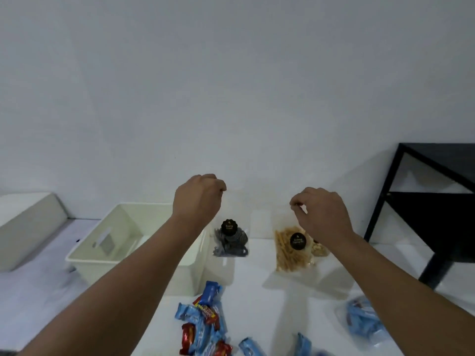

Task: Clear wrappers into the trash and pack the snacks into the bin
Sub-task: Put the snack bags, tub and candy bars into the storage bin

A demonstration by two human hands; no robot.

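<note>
My left hand point(199, 197) pinches the top of a clear bag of dark snacks point(231, 240) and holds it hanging just right of the cream bin point(102, 253). My right hand point(321, 214) pinches the top of a clear bag of tan stick snacks point(290, 250), also lifted above the white table point(257, 283). A second clear bag with pale snacks point(320, 249) shows partly behind my right wrist. Blue and red snack packets point(203, 322) lie in a heap near the front, with more blue ones point(365, 319) at the right.
A black metal shelf frame point(437, 206) stands at the right beyond the table. A pale box-like block point(28, 224) lies at the far left by the wall. The bin looks empty inside as far as my left arm lets me see.
</note>
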